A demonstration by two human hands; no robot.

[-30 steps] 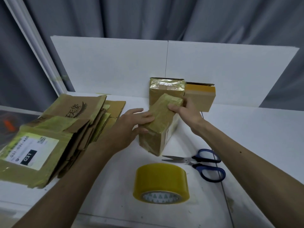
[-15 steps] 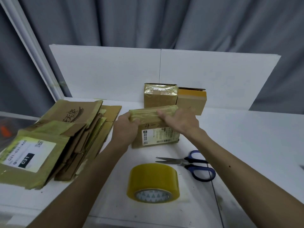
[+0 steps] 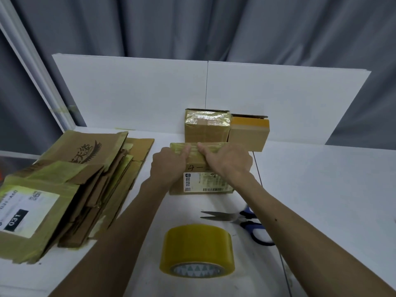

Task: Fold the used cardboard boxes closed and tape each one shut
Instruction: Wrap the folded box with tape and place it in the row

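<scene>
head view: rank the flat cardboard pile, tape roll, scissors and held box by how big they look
1. flattened cardboard pile
2. tape roll and held box: about alike; the roll is nearer the camera, so unranked
3. scissors

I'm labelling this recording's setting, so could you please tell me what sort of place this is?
Likely a staged packing bench: a white table screened by white boards and grey curtains, holding a stack of flattened cartons, a tape roll, scissors and a labelled box.
</scene>
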